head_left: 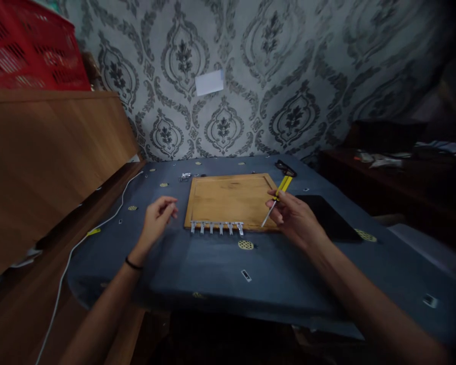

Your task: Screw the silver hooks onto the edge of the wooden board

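My right hand (294, 215) grips a screwdriver (283, 188) with a yellow handle, its metal shaft slanting down to the left over the right part of a wooden board (228, 197). The board lies flat on the table and has a raised border. Along its front edge runs a row of several small silver metal clips (221, 228), on the left and middle. My left hand (159, 215) hovers left of the board, fingers loosely bent and apart, with nothing visible in it. A dark band circles the left wrist.
A small silver metal piece (185, 177) lies behind the board's left corner. Dark glasses (286, 168) are at the back right, and a flat black panel (329, 218) lies right of the board. A white cable (70, 258) runs along the left, beside a wooden cabinet (57, 162).
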The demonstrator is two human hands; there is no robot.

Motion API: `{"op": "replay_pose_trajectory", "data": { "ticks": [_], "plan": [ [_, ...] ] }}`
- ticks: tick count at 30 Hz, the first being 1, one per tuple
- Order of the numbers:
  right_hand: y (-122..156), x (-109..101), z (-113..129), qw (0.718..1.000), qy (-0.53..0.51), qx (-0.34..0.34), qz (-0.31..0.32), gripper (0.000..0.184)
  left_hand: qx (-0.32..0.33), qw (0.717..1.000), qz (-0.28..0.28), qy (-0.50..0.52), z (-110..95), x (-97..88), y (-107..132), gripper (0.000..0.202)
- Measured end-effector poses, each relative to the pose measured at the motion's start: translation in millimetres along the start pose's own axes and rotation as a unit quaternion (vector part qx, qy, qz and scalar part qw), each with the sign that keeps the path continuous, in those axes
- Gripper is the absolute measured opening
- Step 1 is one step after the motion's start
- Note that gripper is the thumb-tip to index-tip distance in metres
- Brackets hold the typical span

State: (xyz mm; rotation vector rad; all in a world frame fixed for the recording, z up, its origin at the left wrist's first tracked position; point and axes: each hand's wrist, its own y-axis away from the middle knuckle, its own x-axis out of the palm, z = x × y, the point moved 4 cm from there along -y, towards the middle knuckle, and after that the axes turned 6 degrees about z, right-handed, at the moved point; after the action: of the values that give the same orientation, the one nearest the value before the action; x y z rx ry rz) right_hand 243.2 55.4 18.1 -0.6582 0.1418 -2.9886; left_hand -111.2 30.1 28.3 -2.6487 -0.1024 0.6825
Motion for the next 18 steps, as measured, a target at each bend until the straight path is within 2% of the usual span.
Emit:
{"op": "replay_pose_trajectory", "data": {
  "ticks": [4,7,12,18],
  "plan": [
    [-16.4,-5.8,-9.4,0.999,-0.03,0.02,0.008,0.047,-0.074,0.995,-0.029,-0.055,46.5,3.3,-79.5,0.031],
    [-14.6,-9.5,-15.7,0.998,-0.037,0.043,0.025,0.047,-0.116,0.986,-0.041,-0.114,75.2,9.3,-120.4,0.035],
    [-5.9,-11.1,-20.4,0.995,-0.023,0.074,0.058,0.042,-0.133,0.968,-0.044,-0.207,106.3,17.9,-148.3,0.037],
    [-2.2,-8.0,-18.5,0.994,-0.014,0.091,0.061,0.045,-0.119,0.949,-0.03,-0.29,125.5,23.2,-162.6,0.035]
  ]
}}
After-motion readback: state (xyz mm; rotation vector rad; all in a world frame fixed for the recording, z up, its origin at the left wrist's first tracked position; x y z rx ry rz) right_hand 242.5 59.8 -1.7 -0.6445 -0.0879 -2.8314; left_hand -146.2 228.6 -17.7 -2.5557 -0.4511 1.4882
